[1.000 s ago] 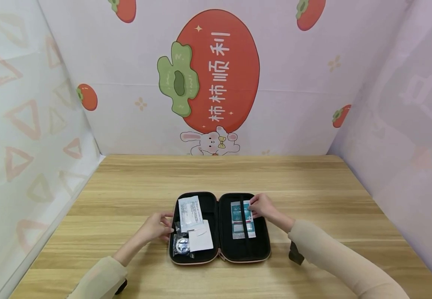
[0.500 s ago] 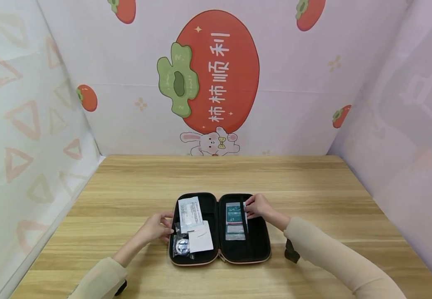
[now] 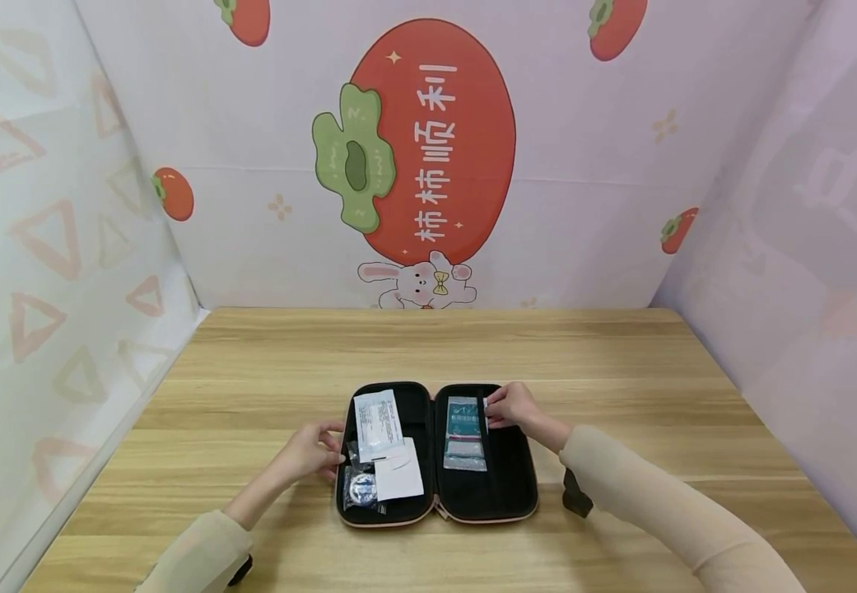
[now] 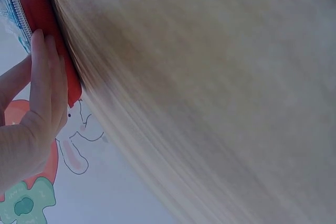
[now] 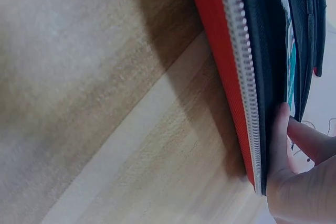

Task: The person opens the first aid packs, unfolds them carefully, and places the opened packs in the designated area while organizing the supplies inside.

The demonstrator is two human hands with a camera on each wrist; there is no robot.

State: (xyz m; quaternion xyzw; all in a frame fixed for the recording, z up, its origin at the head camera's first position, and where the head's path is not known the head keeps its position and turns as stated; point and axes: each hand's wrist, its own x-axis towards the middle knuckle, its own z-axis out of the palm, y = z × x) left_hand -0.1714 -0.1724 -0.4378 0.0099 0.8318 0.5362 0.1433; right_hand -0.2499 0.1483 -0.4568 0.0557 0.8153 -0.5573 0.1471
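Note:
A black-lined zip case (image 3: pixel 510 494) lies spread out on the wooden table, its outer side red (image 5: pixel 224 72) in the wrist views. In its right half, a teal-and-white packet (image 3: pixel 465 424) sits mostly left of a black elastic strap (image 3: pixel 492 482). My right hand (image 3: pixel 514 406) pinches the packet's right edge near the top, between thumb and finger. Along the case's left side, my left hand (image 3: pixel 313 449) rests with fairly straight fingers (image 4: pixel 42 77) against the red wall. The left half holds a printed white packet (image 3: pixel 376 424), a white square packet (image 3: pixel 400 471) and a silvery round item (image 3: pixel 362 489) in clear plastic.
The wooden table (image 3: pixel 287 346) extends around the case on all sides. Behind it stands a printed backdrop (image 3: pixel 584 247), with patterned side panels at left and right. A zipper (image 5: pixel 244 51) runs along the case's rim.
My right hand has moved slightly left, shifting the teal-and-white packet from across the strap to mostly left of it, where it now sits a little higher. The left hand has stayed in place.

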